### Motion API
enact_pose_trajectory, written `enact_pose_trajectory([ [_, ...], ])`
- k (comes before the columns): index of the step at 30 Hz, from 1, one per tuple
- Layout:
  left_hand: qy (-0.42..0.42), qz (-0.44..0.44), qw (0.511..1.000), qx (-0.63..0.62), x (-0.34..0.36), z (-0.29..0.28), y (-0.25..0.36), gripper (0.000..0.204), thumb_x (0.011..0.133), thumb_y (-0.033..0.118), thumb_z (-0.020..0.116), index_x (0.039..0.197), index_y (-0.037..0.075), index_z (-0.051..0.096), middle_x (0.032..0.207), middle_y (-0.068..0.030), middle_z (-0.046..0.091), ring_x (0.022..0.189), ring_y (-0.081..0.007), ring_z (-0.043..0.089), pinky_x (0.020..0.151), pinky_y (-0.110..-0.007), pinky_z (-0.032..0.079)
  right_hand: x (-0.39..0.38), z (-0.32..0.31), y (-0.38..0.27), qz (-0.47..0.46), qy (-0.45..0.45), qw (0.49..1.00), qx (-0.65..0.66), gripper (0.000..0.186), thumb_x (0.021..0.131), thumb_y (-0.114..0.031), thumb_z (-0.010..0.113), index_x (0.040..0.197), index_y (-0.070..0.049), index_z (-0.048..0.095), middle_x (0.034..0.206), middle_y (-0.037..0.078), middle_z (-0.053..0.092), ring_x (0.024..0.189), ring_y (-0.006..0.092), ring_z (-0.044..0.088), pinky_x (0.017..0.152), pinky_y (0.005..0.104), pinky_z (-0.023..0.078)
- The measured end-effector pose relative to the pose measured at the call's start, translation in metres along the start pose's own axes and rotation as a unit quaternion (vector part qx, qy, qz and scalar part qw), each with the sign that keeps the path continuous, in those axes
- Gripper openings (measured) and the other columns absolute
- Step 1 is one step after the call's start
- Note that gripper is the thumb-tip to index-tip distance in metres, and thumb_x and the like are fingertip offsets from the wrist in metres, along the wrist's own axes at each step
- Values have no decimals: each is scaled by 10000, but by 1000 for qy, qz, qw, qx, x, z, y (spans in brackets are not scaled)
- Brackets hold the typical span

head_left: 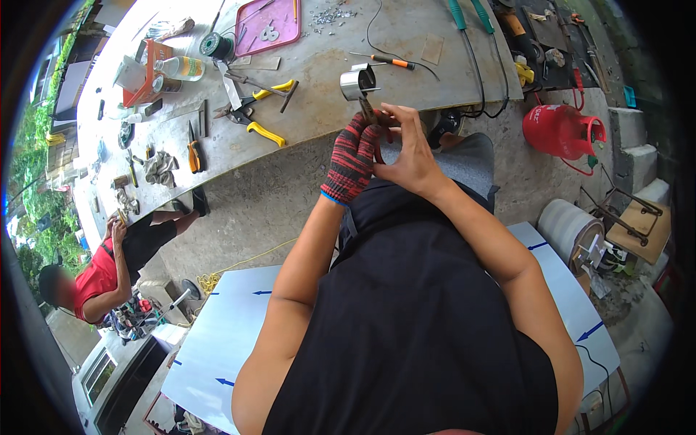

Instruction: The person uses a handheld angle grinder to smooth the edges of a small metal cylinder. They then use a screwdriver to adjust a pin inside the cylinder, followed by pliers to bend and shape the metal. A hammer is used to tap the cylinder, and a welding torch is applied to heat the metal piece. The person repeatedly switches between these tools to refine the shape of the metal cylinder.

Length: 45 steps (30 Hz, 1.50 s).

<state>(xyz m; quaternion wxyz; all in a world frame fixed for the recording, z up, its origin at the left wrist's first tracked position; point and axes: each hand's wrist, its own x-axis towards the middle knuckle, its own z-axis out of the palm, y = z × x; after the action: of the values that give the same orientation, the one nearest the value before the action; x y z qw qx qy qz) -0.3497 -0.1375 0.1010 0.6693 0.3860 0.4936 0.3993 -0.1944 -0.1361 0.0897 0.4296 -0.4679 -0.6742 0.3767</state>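
My left hand, in a red-and-black knit glove with a blue cuff, is closed around a pair of pliers. My bare right hand curves around the pliers' handles from the other side, thumb and fingers bent. The dark jaws point away from me and meet a shiny curved metal band at the table's near edge. How the jaws grip the band is too small to tell. A screwdriver with an orange-and-black handle lies just beyond it.
The metal worktable holds yellow-handled snips, orange-handled pliers, a pink tray and a plastic bottle. A red gas cylinder stands right. A person in red works at the left end.
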Motion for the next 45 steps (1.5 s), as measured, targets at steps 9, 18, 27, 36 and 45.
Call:
enact_pose_trajectory([
  [9,-7,106,994,24,9,-18,-3,313,1096,193,542,1354,22,583,1268,-111,690,1171,-213,643,1055,-376,484,1,-15,0,118,-89,989,-1,737,678,-224,930,1293,-1,592,1202,142,609,1127,291,621,980,388,511],
  [18,2,120,991,-65,6,-10,2,412,1085,254,576,1419,16,535,1332,-155,654,1206,-238,628,1078,-407,480,1,-8,-4,68,-57,996,2,642,718,-179,892,1272,10,625,1192,150,646,1091,289,669,974,380,534],
  [27,101,108,989,1,9,-5,-29,311,1057,209,637,1278,-10,639,1216,-132,721,1104,-198,673,994,-360,532,-5,11,1,61,-55,996,20,604,717,-153,887,1231,22,622,1193,172,638,1112,327,665,982,401,533],
  [36,147,137,978,60,4,-35,-4,315,1058,277,626,1008,-21,714,976,-129,770,895,-177,697,846,-333,548,5,14,12,5,-108,994,1,579,766,-128,854,1280,-36,604,1217,153,619,1193,335,600,1051,424,482],
  [45,131,117,984,29,-4,-74,-3,321,1045,311,637,1011,-6,681,901,-148,754,830,-209,712,784,-354,568,121,-27,68,18,-38,988,-149,118,863,-74,704,979,-60,721,1022,101,691,1031,331,598,931,428,490],
])
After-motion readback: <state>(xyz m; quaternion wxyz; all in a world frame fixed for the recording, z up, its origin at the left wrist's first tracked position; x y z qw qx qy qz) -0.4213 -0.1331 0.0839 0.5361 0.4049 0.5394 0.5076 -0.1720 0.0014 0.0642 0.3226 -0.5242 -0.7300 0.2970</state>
